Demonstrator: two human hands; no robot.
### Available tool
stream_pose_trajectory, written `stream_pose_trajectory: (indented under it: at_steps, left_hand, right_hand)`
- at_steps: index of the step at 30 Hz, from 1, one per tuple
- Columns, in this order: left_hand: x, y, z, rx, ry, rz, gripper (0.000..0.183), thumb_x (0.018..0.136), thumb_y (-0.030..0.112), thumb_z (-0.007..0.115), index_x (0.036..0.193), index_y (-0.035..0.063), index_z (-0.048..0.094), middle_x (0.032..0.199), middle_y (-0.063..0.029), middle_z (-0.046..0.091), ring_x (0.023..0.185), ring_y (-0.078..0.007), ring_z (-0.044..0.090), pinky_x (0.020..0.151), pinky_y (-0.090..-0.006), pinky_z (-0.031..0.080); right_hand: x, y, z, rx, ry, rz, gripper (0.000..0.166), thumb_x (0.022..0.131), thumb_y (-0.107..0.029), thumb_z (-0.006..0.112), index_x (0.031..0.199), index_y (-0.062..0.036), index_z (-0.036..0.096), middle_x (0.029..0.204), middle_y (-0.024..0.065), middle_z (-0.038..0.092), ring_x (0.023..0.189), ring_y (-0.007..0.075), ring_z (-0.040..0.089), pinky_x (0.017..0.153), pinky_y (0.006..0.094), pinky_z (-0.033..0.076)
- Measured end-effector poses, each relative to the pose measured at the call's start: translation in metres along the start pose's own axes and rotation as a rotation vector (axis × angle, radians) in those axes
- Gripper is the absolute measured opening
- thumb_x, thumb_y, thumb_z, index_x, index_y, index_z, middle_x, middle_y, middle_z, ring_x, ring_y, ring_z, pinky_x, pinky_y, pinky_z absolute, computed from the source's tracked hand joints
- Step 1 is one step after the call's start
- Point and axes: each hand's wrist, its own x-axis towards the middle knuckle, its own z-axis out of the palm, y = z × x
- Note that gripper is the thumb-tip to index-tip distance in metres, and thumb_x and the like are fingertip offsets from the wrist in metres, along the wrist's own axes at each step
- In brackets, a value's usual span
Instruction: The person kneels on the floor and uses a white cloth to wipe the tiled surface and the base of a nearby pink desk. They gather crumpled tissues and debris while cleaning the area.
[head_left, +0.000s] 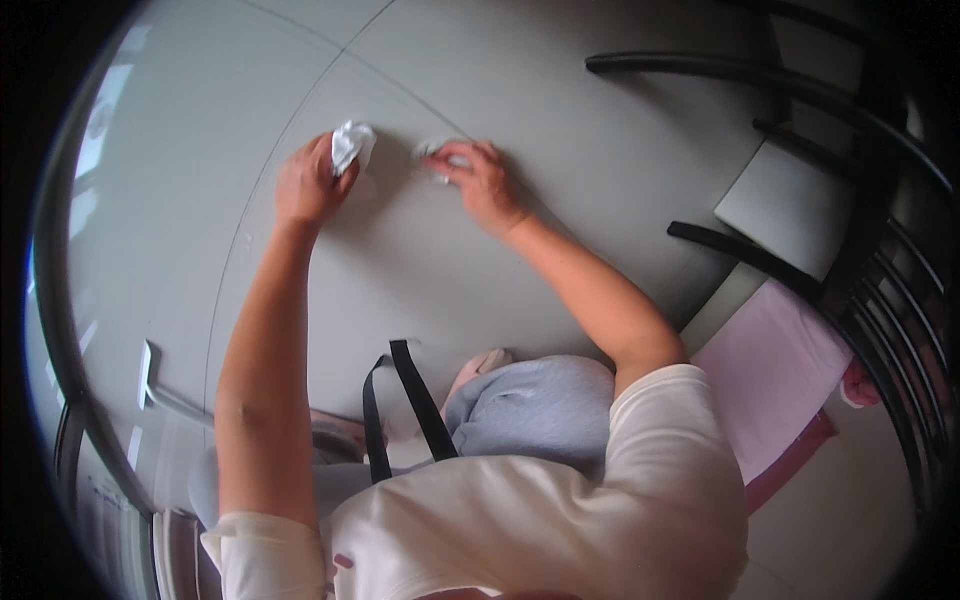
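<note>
In my left hand (306, 180) is a crumpled wad of white tissue (352, 142), gripped between thumb and fingers just above the grey tiled floor (390, 270). To its right, my right hand (484, 180) reaches down with thumb and fingertips drawn close together at the floor. Small whitish scraps (442, 178) show around those fingertips. They are blurred, and I cannot tell whether the fingers hold them or only touch them. A dark joint line (259, 172) between tiles runs past my left hand, and another meets the floor near my right hand.
Black curved chair-like bars (720, 66) stand at the right, near a pale square panel (787, 199) and a pink cloth (765, 367). A black strap (420, 397) hangs before my body. At left are a pale bar with a flat end (146, 375) and a dark frame (56, 315).
</note>
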Motion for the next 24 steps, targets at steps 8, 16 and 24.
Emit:
stream_pose_trajectory:
  at_steps: [8,16,24]
  left_hand:
    - [-0.06,0.01,0.029,-0.041,0.122,0.055,0.027,0.085,0.035,0.056,0.094,0.0094,0.058,0.091,-0.0136,0.064,0.084,-0.0376,0.059,0.069,-0.047,0.047]
    - [-0.107,0.045,-0.019,-0.732,0.036,-0.477,0.048,0.091,0.044,0.057,0.109,-0.0001,0.055,0.088,-0.006,0.057,0.078,-0.0143,0.051,0.067,-0.0302,0.044]
    - [-0.133,0.025,-0.098,-0.575,0.035,-0.485,0.05,0.093,0.047,0.051,0.114,0.002,0.052,0.093,-0.0072,0.054,0.085,-0.0148,0.051,0.073,-0.0301,0.043]
  right_hand:
    - [-0.169,-0.049,-0.025,0.558,0.092,0.308,0.042,0.084,0.01,0.049,0.117,-0.0108,0.065,0.107,0.0098,0.06,0.098,0.0194,0.058,0.083,0.0294,0.049]
    - [-0.332,0.066,-0.081,-0.215,0.719,0.812,0.029,0.09,-0.004,0.053,0.118,-0.0062,0.058,0.114,0.0109,0.049,0.102,0.0229,0.052,0.092,0.0326,0.044]
    - [-0.194,-0.082,0.009,0.625,0.169,0.439,0.019,0.091,-0.02,0.054,0.094,-0.003,0.064,0.095,0.0131,0.061,0.091,0.0228,0.059,0.078,0.0342,0.046]
